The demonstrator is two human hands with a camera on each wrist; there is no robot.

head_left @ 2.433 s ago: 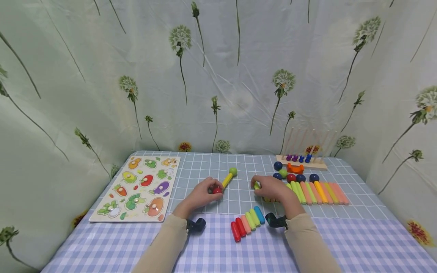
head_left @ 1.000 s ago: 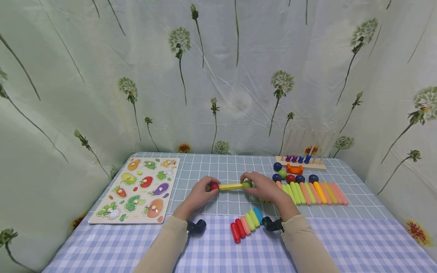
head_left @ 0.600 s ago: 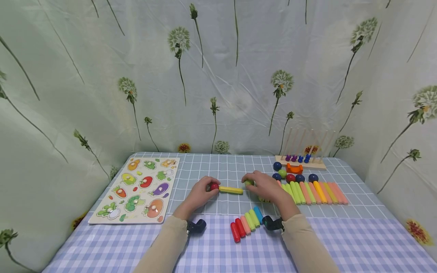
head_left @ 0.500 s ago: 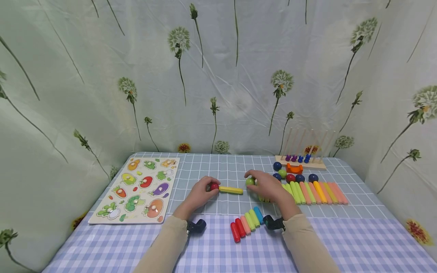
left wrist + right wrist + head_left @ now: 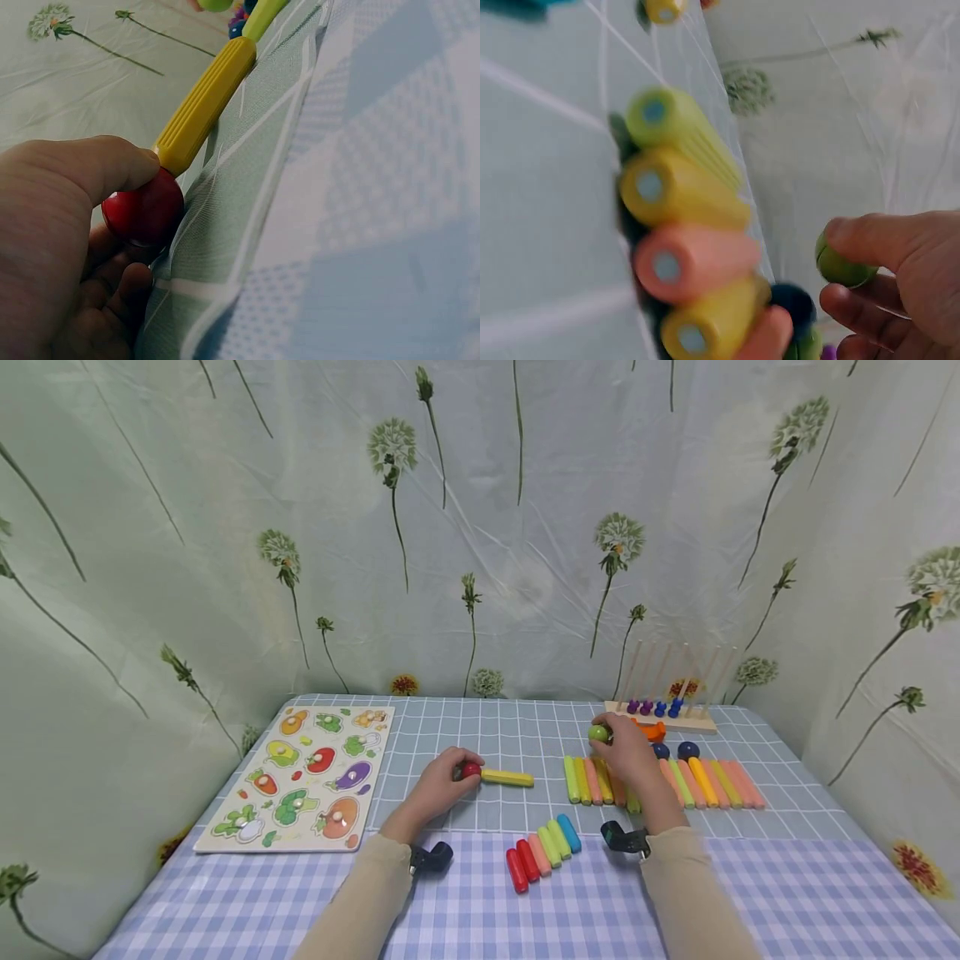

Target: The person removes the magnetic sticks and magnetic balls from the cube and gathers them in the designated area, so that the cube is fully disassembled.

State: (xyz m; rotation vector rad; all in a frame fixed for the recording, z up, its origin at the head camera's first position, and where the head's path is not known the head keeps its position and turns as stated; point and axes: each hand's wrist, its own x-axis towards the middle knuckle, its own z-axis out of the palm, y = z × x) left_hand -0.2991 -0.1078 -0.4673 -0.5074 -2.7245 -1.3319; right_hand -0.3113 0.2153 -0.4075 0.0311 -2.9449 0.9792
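Observation:
My left hand [image 5: 441, 787] grips a red ball [image 5: 470, 770] between thumb and fingers. One end of a ridged yellow stick [image 5: 507, 777] meets this ball; the left wrist view shows the red ball [image 5: 146, 210] and the yellow stick [image 5: 206, 105] touching. Farther right, my right hand [image 5: 634, 756] holds a green ball [image 5: 597, 734] above the far end of a row of coloured sticks [image 5: 581, 781]. In the right wrist view the thumb and fingers pinch the green ball [image 5: 840, 262] apart from the sticks, whose near ends show pale discs.
A vegetable peg puzzle [image 5: 300, 777] lies at left. Several short sticks [image 5: 547, 852] lie in front of me. Dark blue balls [image 5: 688, 750], an orange curved piece [image 5: 652, 732] and a wooden peg rack [image 5: 697, 720] stand behind the row, partly behind my right hand.
The right hand brought the green ball to the yellow stick's free end, then pulled it off and carried it right and back. The yellow stick swung from slanting to nearly level beside the red ball.

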